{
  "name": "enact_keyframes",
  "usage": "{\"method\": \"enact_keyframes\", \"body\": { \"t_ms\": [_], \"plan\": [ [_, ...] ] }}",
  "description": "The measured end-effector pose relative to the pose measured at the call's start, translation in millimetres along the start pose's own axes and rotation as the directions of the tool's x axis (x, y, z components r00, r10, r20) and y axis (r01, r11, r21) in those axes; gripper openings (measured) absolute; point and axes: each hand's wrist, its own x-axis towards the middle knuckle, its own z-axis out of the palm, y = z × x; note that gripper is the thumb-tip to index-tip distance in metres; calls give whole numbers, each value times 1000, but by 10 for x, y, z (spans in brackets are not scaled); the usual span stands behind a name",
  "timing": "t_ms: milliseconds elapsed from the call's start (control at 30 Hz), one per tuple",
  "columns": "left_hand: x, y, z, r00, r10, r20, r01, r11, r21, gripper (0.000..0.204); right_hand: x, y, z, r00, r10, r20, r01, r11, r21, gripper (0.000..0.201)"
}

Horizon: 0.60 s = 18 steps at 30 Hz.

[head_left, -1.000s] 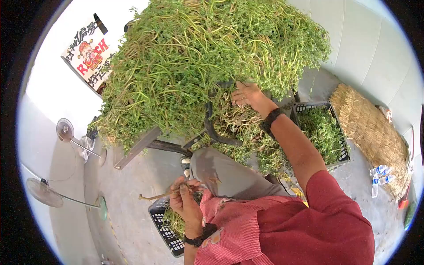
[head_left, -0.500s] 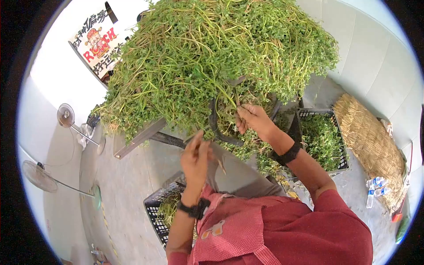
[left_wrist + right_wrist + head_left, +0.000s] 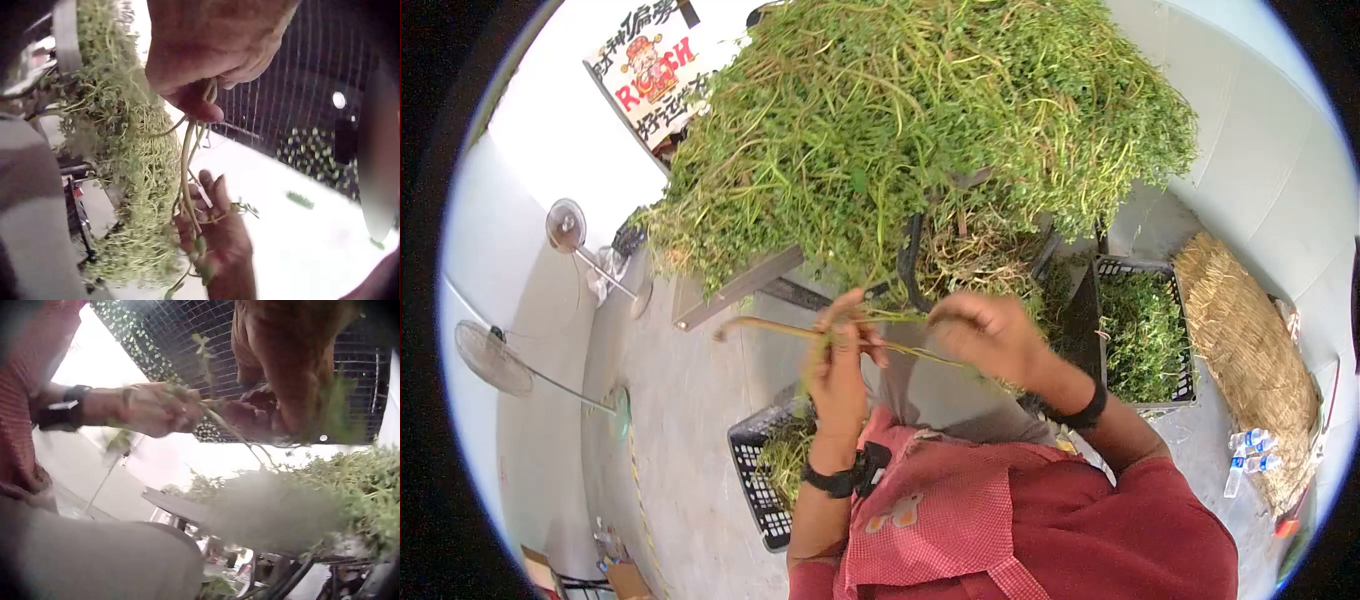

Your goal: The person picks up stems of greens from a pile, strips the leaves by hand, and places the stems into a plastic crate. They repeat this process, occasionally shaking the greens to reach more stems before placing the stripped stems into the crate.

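Below the herb heap (image 3: 920,130), both hands, left (image 3: 837,355) and right (image 3: 990,335), seemingly pinch one stem (image 3: 800,330).

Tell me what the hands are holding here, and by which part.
Both hold a long plant stem: the left hand grips it near the middle, the right hand pinches its thinner, leafy end.

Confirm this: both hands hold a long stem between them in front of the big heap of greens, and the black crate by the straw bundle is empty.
Not empty: in the head view the black crate beside the straw bundle is full of greens. The rest holds: left hand and right hand hold the stem.
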Motion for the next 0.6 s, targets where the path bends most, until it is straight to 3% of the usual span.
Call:
{"method": "enact_keyframes", "body": {
  "t_ms": [33,67,133,167,267,367,433,500,533,567,600],
  "plan": [
    [-23,30,-69,1000,-9,-19,10,1000,2,24,34,64,-37,995,-8,-95,9,1000,4,16],
    [-25,53,-157,999,-18,-30,13,989,-150,26,36,131,-49,982,-10,-188,11,1000,6,15],
    [-110,136,-238,997,-59,-59,35,938,-345,32,-39,96,-85,980,72,-184,-64,997,46,14],
    [-127,139,-288,996,-60,-72,31,938,-346,32,-14,94,-126,973,115,-201,-104,992,64,14],
    [-290,138,-428,966,-229,-123,160,896,-415,34,-81,273,-84,977,95,-192,-85,994,63,12],
    [-462,13,-555,960,-252,-120,174,877,-449,33,-102,281,-87,984,64,-164,-69,997,-26,13],
    [-565,-92,-658,955,-282,-94,203,850,-486,33,-73,403,-99,989,82,-125,-81,997,12,18],
    [-555,-125,-708,959,-278,-51,211,825,-524,33,54,609,-84,968,111,-226,-87,990,113,31],
    [-574,-133,-712,945,-312,-101,212,815,-539,34,107,759,-85,948,197,-250,-194,980,36,47],
    [-580,-132,-700,926,-346,-151,210,805,-555,34,159,775,-52,948,194,-252,-193,981,28,47],
    [-570,-103,-635,893,-375,-249,196,821,-536,34,249,763,39,932,10,-361,-133,939,-318,54]
  ]
}}
